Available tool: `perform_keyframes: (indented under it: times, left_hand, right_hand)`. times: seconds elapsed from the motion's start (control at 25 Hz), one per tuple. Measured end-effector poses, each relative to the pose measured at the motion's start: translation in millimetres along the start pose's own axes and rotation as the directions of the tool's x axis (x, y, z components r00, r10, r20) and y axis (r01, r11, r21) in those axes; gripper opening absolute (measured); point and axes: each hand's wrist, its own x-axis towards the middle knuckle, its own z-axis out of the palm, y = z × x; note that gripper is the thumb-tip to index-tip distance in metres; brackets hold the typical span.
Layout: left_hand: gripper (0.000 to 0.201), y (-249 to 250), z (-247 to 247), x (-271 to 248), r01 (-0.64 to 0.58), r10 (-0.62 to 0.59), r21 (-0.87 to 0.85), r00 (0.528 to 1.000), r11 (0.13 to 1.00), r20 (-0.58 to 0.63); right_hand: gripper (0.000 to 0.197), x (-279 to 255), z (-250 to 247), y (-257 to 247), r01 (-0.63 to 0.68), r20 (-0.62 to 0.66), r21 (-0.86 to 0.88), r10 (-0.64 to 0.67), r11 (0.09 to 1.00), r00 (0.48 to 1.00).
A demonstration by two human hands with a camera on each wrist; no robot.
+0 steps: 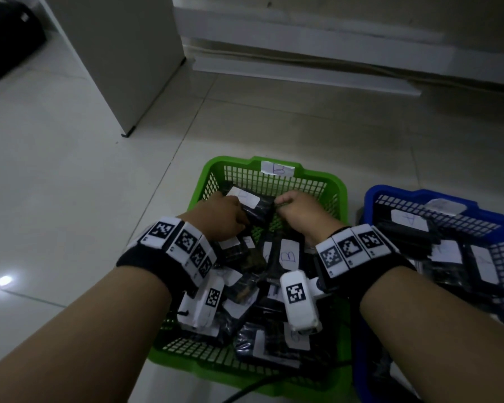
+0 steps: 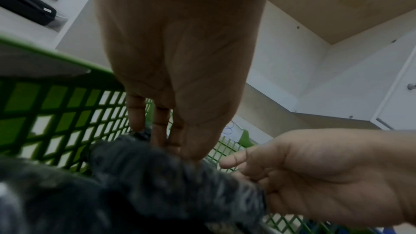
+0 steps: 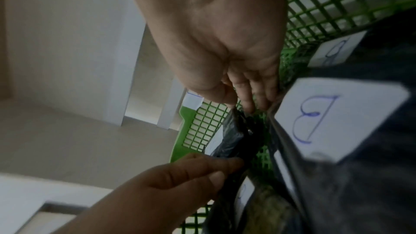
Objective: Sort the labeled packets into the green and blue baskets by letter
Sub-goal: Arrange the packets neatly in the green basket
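Observation:
A green basket (image 1: 339, 193) with a "B" tag on its far rim holds several black packets with white labels. Next to it on the right stands a blue basket (image 1: 390, 193), also with labeled packets. Both hands are at the green basket's far end on one black packet (image 1: 259, 209) with a white label, its letter unreadable. My left hand (image 1: 240, 221) pinches its left end, and my right hand (image 1: 280, 205) pinches its right end. The right wrist view shows the same packet (image 3: 234, 136) between right fingers (image 3: 249, 99) and left hand (image 3: 202, 172). Another packet (image 3: 337, 118) reads "B".
Both baskets sit on a pale tiled floor (image 1: 70, 184). A white cabinet leg (image 1: 128, 82) stands to the far left and low white furniture (image 1: 332, 68) runs along the back. A dark cable (image 1: 245, 391) lies at the green basket's near edge.

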Motion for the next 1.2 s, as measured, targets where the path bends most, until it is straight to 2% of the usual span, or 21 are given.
perform_keyframes:
  times: [0.04, 0.08, 0.16, 0.2, 0.24, 0.32, 0.44, 0.52, 0.56, 0.6, 0.64, 0.68, 0.76, 0.8, 0.88, 0.92, 0.96, 1.04, 1.08, 1.12, 1.2]
  left_hand:
    - [0.037, 1, 1, 0, -0.017, 0.016, 0.030, 1.000, 0.999, 0.014]
    - [0.039, 1, 1, 1, -0.042, 0.042, 0.039, 0.999, 0.998, 0.006]
    - [0.043, 7, 0, -1, -0.071, 0.072, 0.035, 0.997, 0.997, -0.032]
    - [0.044, 9, 0, -1, -0.076, 0.077, 0.035, 0.996, 0.997, -0.048]
    - [0.045, 11, 0, -1, -0.078, 0.079, 0.028, 0.995, 0.997, -0.053]
    - [0.045, 12, -1, -4, -0.058, 0.058, -0.007, 0.997, 0.998, -0.056]
    - [0.038, 13, -3, -8, -0.052, 0.018, -0.194, 0.984, 0.980, -0.178]
    - [0.042, 20, -5, -11, -0.055, -0.003, -0.359, 0.987, 0.932, -0.158]
    - [0.050, 25, -4, -13, -0.037, -0.004, -0.413, 0.995, 0.910, -0.098]
    - [0.061, 30, -3, -13, -0.023, 0.006, -0.405, 0.999, 0.914, -0.043]
    - [0.069, 33, -1, -12, -0.023, 0.018, -0.352, 1.000, 0.936, -0.018]
    - [0.072, 36, 2, -11, -0.032, 0.026, -0.295, 0.999, 0.955, -0.024]
    - [0.068, 37, 6, -8, -0.041, 0.029, -0.264, 0.998, 0.964, -0.048]
    - [0.065, 36, 6, -8, -0.046, 0.032, -0.287, 0.998, 0.957, -0.051]
    - [0.060, 33, 3, -10, -0.046, 0.032, -0.409, 0.999, 0.911, -0.041]
    - [0.056, 31, 0, -11, -0.050, 0.031, -0.480, 0.998, 0.876, -0.048]
    - [0.050, 30, -3, -12, -0.059, 0.022, -0.535, 0.997, 0.843, -0.075]
    - [0.037, 26, -8, -12, -0.081, -0.031, -0.607, 0.985, 0.791, -0.171]
    - [0.032, 24, -9, -11, -0.089, -0.066, -0.643, 0.975, 0.761, -0.212]
    - [0.028, 22, -9, -12, -0.098, -0.104, -0.686, 0.963, 0.721, -0.247]
    - [0.022, 20, -9, -13, -0.119, -0.190, -0.789, 0.939, 0.603, -0.286]
  right_hand:
    - [0.028, -1, -7, 0, 0.029, -0.013, -0.215, -0.032, 0.976, 0.999]
    - [0.032, -2, -14, 0, 0.057, 0.016, -0.451, -0.056, 0.891, 0.998]
    - [0.031, -5, -24, 2, 0.145, 0.175, -0.771, -0.014, 0.620, 0.985]
    - [0.031, -8, -24, 3, 0.183, 0.248, -0.831, 0.055, 0.524, 0.967]
    - [0.032, -11, -25, 4, 0.211, 0.296, -0.856, 0.113, 0.471, 0.948]
    - [0.040, -12, -24, 6, 0.253, 0.345, -0.864, 0.143, 0.436, 0.928]
    - [0.043, -12, -26, 4, 0.282, 0.357, -0.838, 0.080, 0.467, 0.931]
    - [0.039, -10, -30, 1, 0.283, 0.358, -0.804, 0.046, 0.524, 0.932]
    - [0.036, -9, -34, 0, 0.259, 0.342, -0.755, 0.025, 0.603, 0.939]
    - [0.032, -8, -36, -1, 0.208, 0.303, -0.661, 0.002, 0.721, 0.953]
    - [0.029, -8, -38, -2, 0.153, 0.237, -0.533, -0.026, 0.833, 0.971]
    - [0.028, -7, -40, -2, 0.112, 0.134, -0.410, -0.062, 0.905, 0.989]
    - [0.036, -3, -43, 1, 0.092, -0.094, -0.313, -0.127, 0.945, 0.987]
    - [0.041, 0, -43, 3, 0.076, -0.148, -0.314, -0.128, 0.946, 0.981]
    - [0.051, -1, -44, 1, -0.005, -0.145, -0.376, -0.054, 0.926, 0.988]
    - [0.054, -2, -43, 1, -0.005, -0.092, -0.451, -0.041, 0.893, 0.995]
    - [0.056, -2, -41, 2, 0.061, 0.006, -0.552, -0.069, 0.832, 0.998]
    - [0.051, -1, -32, 9, 0.262, 0.260, -0.689, -0.108, 0.676, 0.960]
    - [0.047, -1, -26, 13, 0.309, 0.341, -0.723, -0.070, 0.618, 0.937]
    - [0.044, -1, -23, 16, 0.317, 0.375, -0.752, -0.020, 0.579, 0.927]
    - [0.040, -2, -20, 16, 0.279, 0.347, -0.810, 0.038, 0.516, 0.937]
